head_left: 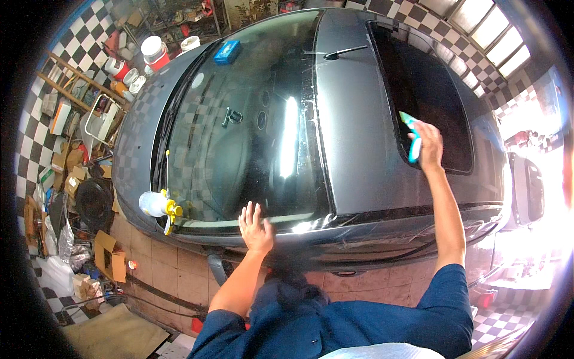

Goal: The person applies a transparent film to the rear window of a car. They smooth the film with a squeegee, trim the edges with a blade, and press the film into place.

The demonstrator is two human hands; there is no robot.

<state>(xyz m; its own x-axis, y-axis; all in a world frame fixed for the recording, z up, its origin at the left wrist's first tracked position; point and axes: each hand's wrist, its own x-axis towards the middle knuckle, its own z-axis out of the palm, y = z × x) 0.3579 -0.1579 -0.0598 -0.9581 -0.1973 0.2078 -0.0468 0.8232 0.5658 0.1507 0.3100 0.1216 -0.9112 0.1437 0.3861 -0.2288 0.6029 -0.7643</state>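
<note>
A dark grey car (353, 119) stretches across in front of me. My right hand (430, 145) grips a flat turquoise-and-green squeegee-like tool (414, 152) over the left edge of the dark roof glass (439, 113). Its exact kind is hard to make out. My left hand (256, 230) has its fingers spread at the near edge of the windshield (221, 161), and nothing is in it. To its left, a clear pump sprayer with a yellow head (154, 204) lies near the windshield's lower corner. A blue box (227, 52) rests on the far part of the glass.
A short antenna (345, 52) sticks up from the roof. A side mirror (220, 268) juts out below my left hand. White buckets (153, 49), a wooden ladder-like frame (78, 72), an open cardboard box (109, 256) and other clutter fill the left side. A hose (161, 308) crosses the floor.
</note>
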